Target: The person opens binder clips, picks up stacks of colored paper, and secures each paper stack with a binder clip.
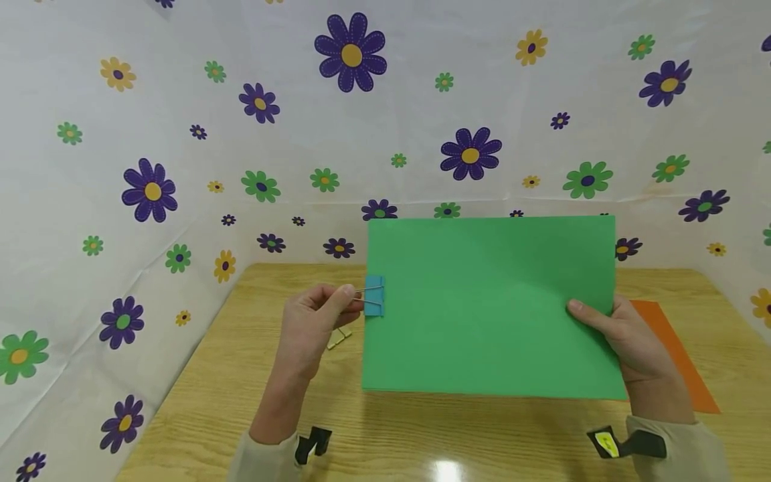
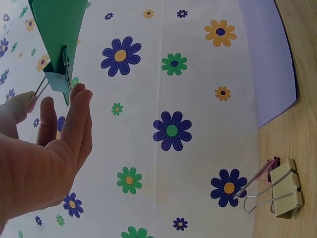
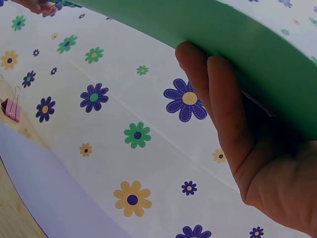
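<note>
Green paper (image 1: 494,308) is held up over the table, its broad face toward me. A blue binder clip (image 1: 374,296) sits on the paper's left edge, its wire handles pointing left. My left hand (image 1: 316,321) pinches those handles, thumb on one and fingers against the other, as the left wrist view shows. At the opposite edge, my right hand (image 1: 638,341) grips the paper with the thumb on the near face and the fingers behind it. From beneath, the right wrist view shows the fingers (image 3: 225,104) along the green paper's underside.
On the wooden table (image 1: 211,388), a yellow binder clip (image 1: 339,337) lies behind the left hand, with a pink binder clip (image 2: 269,171) beside it. Purple paper (image 2: 270,54) lies near them. An orange sheet (image 1: 680,355) rests at right. Flower-printed cloth (image 1: 289,147) surrounds the table.
</note>
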Action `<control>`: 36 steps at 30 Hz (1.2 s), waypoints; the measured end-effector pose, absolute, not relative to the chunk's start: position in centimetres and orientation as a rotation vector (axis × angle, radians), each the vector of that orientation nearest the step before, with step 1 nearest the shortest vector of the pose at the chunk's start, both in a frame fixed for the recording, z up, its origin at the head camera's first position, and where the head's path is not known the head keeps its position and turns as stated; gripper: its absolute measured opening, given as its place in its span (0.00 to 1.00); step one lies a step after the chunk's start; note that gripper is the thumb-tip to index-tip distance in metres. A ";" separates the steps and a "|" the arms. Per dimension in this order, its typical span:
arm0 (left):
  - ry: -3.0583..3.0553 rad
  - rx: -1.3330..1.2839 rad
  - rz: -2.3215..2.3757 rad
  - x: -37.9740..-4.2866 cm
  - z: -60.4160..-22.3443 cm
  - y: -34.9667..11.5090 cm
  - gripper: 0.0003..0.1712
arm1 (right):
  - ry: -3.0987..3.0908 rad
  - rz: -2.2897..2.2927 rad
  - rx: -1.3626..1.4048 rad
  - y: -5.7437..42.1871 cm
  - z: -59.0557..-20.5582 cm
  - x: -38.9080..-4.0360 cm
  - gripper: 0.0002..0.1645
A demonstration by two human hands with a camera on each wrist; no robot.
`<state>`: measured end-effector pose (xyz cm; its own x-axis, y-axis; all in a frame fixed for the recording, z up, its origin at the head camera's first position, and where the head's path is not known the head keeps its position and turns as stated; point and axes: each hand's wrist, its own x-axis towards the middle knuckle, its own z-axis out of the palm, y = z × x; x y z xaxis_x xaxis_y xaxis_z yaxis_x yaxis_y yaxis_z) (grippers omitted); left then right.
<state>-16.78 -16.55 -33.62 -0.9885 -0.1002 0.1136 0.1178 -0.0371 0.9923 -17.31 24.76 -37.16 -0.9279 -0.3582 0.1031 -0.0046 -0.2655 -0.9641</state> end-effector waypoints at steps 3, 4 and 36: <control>-2.063 -0.011 -2.172 -16.8 -33.6 -16.7 0.10 | 1.759 -2.281 -0.472 24.7 -37.2 -17.4 0.18; -2.061 -0.014 -2.174 -16.8 -33.6 -16.8 0.10 | 1.764 -2.279 -0.477 24.7 -37.2 -17.4 0.18; -2.109 -0.110 -2.122 -16.6 -33.6 -18.1 0.13 | 1.780 -2.123 -0.569 25.0 -36.7 -17.2 0.24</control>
